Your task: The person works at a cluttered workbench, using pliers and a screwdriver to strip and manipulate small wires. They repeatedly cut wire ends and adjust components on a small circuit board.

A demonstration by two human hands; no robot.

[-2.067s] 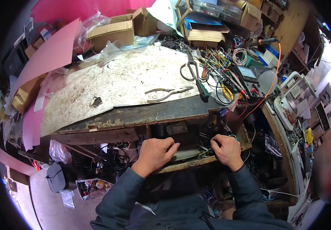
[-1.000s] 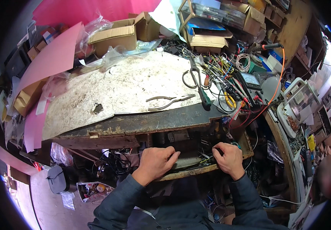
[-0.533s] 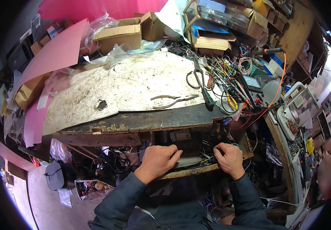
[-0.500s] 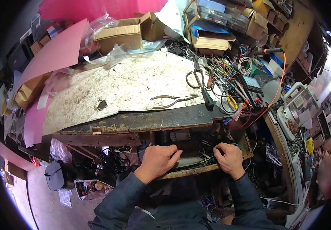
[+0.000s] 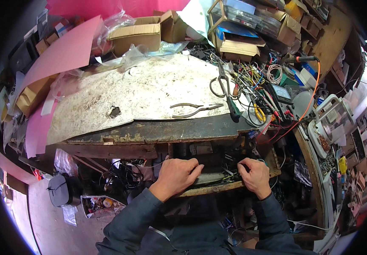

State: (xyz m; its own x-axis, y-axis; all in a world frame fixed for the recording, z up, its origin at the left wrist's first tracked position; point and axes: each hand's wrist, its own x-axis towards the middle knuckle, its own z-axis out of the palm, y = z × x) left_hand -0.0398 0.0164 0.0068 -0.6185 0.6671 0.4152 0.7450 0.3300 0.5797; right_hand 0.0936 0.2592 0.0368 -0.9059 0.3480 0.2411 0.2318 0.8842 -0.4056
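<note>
Below the bench top a wooden drawer (image 5: 217,189) stands pulled out, holding loose tools and dark parts in shadow. My left hand (image 5: 176,177) is closed over the left part of its front edge, thumb pointing right. On the right part of the same edge lies my right hand (image 5: 255,177), also closed, with its fingers curled. The undersides of both hands are hidden. Beyond them on the bench lie long-nose pliers (image 5: 197,109), their handles spread, and large scissors (image 5: 221,85). A green-handled tool (image 5: 233,111) rests beside the scissors.
A stained white sheet (image 5: 94,102) covers much of the bench. Cardboard boxes (image 5: 134,38) stand behind it. Tangled wires, an analog meter (image 5: 281,92) and a soldering iron (image 5: 304,58) with an orange cord crowd the right. A parts box (image 5: 100,207) sits on the floor at left.
The view has shifted slightly, so the bench and its tools appear a little further right and higher. Both hands stay closed at the drawer's front edge.
</note>
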